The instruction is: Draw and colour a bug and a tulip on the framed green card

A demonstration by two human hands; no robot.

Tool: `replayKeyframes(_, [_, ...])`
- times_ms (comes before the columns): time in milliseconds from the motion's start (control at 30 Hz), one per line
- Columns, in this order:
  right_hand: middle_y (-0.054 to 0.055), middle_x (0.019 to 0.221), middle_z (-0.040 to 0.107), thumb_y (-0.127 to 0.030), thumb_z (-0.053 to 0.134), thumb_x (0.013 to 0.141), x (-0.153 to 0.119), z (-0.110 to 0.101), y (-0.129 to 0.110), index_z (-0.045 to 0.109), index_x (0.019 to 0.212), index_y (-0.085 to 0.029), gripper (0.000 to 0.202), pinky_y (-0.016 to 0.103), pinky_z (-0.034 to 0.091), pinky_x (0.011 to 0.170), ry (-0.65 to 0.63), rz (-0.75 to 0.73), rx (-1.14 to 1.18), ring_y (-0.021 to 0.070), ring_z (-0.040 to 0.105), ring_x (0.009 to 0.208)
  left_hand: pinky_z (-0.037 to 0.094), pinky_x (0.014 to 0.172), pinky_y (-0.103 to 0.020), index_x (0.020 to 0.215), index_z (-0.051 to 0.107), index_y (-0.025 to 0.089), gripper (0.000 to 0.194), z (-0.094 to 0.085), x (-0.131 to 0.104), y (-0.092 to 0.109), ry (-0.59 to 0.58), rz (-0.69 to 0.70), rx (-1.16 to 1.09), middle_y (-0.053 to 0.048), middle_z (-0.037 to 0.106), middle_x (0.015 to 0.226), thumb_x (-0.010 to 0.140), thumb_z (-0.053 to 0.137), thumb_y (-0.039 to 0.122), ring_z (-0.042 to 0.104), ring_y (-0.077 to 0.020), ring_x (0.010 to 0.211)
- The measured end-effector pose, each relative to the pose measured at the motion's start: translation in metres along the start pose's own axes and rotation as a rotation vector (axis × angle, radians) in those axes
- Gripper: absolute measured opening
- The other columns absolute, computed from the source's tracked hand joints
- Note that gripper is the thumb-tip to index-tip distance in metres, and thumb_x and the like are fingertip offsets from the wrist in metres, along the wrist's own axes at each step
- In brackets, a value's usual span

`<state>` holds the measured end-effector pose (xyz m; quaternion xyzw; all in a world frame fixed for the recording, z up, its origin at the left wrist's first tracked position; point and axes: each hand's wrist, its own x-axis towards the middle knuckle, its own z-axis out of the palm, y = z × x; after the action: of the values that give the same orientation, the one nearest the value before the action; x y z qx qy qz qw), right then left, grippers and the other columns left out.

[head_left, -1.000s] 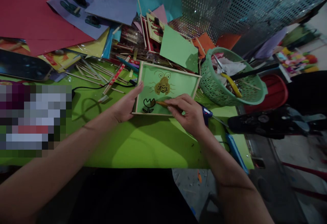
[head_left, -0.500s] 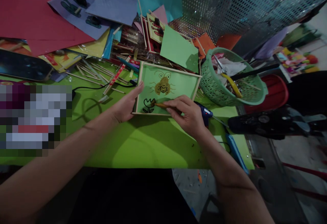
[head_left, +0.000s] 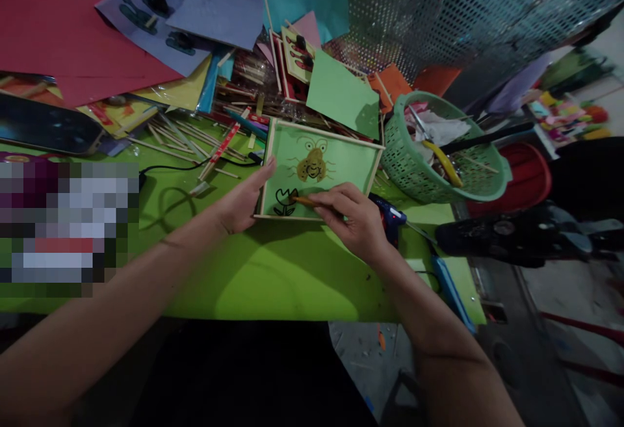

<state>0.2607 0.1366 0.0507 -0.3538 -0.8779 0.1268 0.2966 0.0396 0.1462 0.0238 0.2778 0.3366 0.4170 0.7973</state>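
Observation:
A light green panel with a pale wooden frame (head_left: 355, 160) lies on the green table. It carries a brown bug drawing (head_left: 312, 164) and, below it, a black flower outline (head_left: 284, 201). My left hand (head_left: 246, 203) grips the frame's left side, thumb over the edge and the other fingers hidden beneath. My right hand (head_left: 353, 216) pinches a thin brown-orange pen or brush (head_left: 306, 201), whose tip touches the flower's right side. Just right of that hand is a dark blue glue gun (head_left: 390, 214).
A green basket (head_left: 424, 173) of tools and scraps stands at the right, before a red container (head_left: 529, 170). Thin sticks (head_left: 170, 134), a black cable (head_left: 180, 166) and coloured paper sheets (head_left: 73, 24) spread behind and left. A blue object (head_left: 451, 290) lies near the right edge.

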Motion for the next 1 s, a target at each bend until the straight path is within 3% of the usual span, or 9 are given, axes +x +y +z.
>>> replayKeyframes(533, [0.007,0.096,0.069,-0.021,0.058,0.096,0.0029,-0.0004,-0.0044,0.07,0.114,-0.025,0.022,0.032,0.055,0.076,0.029,0.031,-0.005,0.018,0.065,0.088,0.045,0.111,-0.047,0.146,0.05,0.018,0.066,-0.0043,0.0015,-0.0043,-0.037,0.011,-0.018,-0.015,0.069,0.131,0.096,0.041,0.061,0.064,-0.0316,0.122])
replayKeyframes(800, [0.007,0.097,0.07,-0.021,0.059,0.096,0.0017,0.0014,-0.0034,0.071,0.113,-0.025,0.021,0.032,0.055,0.077,0.027,0.014,0.005,0.0186,0.065,0.089,0.049,0.107,-0.047,0.141,0.056,0.017,0.064,0.0006,-0.0017,-0.0002,0.017,-0.026,-0.016,-0.015,0.071,0.126,0.096,0.042,0.061,0.069,-0.0304,0.114])
replayKeyframes(1000, [0.007,0.096,0.07,-0.021,0.058,0.096,0.0017,0.0028,-0.0047,0.07,0.112,-0.024,0.02,0.032,0.054,0.076,0.015,-0.001,-0.002,0.0182,0.065,0.088,0.048,0.108,-0.047,0.141,0.055,0.016,0.063,0.0033,-0.0035,0.0011,-0.009,-0.02,-0.025,-0.016,0.07,0.128,0.098,0.04,0.059,0.066,-0.0312,0.119])
